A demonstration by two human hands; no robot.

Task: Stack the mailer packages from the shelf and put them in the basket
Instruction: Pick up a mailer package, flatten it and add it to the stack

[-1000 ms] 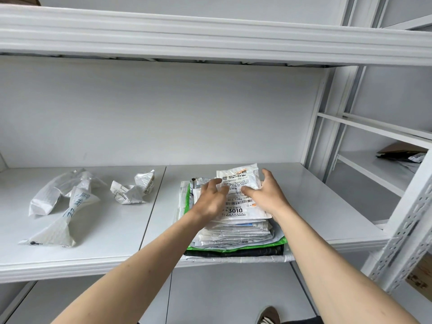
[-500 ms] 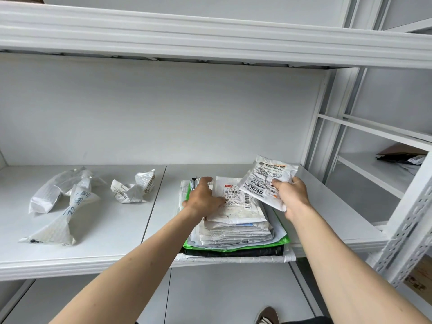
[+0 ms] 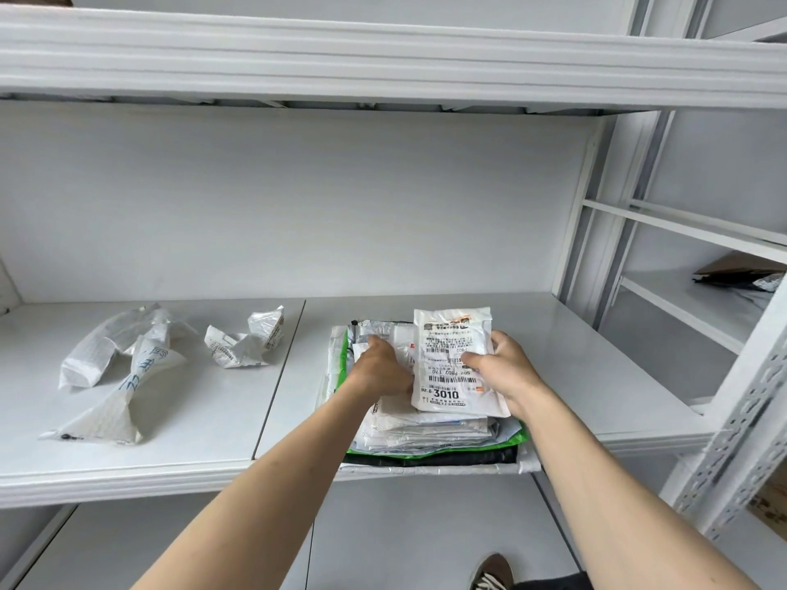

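White plastic film makes up nearly everything we are handling here. Our right hand (image 3: 504, 374) grips the small labelled mailer (image 3: 455, 359) by its right edge, thumb over the printed face, and the piece now lies almost flat over the right part of the stack (image 3: 426, 423); half a second ago we held it lifted and tilted off to the right, clear of the pile, so it has come back down and squared up with the label reading toward us. Our left hand (image 3: 379, 366) rests on the packages beneath, fingers curled down onto the top layer at its left side; we cannot tell whether it actually pinches anything (the knuckles hide the fingertips).

We judge this a re-seating of the top piece, so stacking goes on. Three crumpled mailers are not yet gathered, well apart on the left: a long twisted one (image 3: 115, 398), a second bundle (image 3: 106, 347) behind it, and a smaller crushed one (image 3: 247, 340) nearer the middle. No basket is in view.

The pile sits at the near edge of the white metal shelf (image 3: 596, 368), its green and black bottom layers slightly overhanging. Another shelf board (image 3: 383, 66) runs overhead, a neighbouring rack (image 3: 690, 304) stands to the right with dark items on it, and a shoe (image 3: 489, 572) shows below.
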